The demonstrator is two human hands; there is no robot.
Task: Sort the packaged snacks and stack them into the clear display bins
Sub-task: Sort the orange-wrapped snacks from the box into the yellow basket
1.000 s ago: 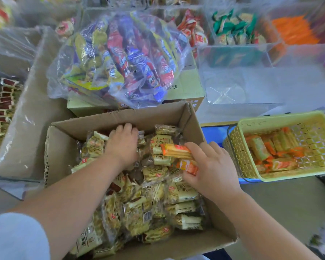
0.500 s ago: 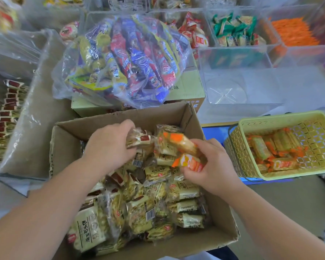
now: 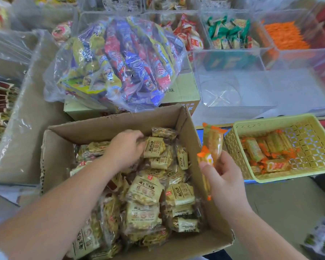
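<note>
Cardboard box [image 3: 111, 126]: sitting open in front of the person, holding a loose heap of cream packets [image 3: 146, 188].
Right hand [image 3: 225, 177]: hovering just outside the box's right wall, thumb and fingers pinching a couple of orange-ended packets [image 3: 212, 145], one of them pointing upward.
Orange-ended packets: hanging over the gap between the box's right wall and the yellow basket [image 3: 231, 145], touching neither.
Yellow basket: lying just right of the box, tilting slightly and carrying more packets of the same orange kind.
Left hand [image 3: 126, 149]: reaching into the far end of the box, fingers curling down among the cream packets. Whether they are closing on one, I cannot tell.
Step in hand: by my reading, orange strays are being pulled out of the cream heap and carried rightward from the box to the basket.
Doing it well: I would be keeping the pinch low on the wrappers so neither packet slips, clearing the basket's near rim before letting go, and laying them flat alongside the others rather than dropping them on end.
Risk: the lower packet is sitting loosely in the palm and may be sliding out over the box's right wall.
Clear bin [image 3: 233, 87]: standing beyond the box's far-right corner.
Bag of mixed snacks [image 3: 116, 61]: resting behind the box's far wall.
</note>
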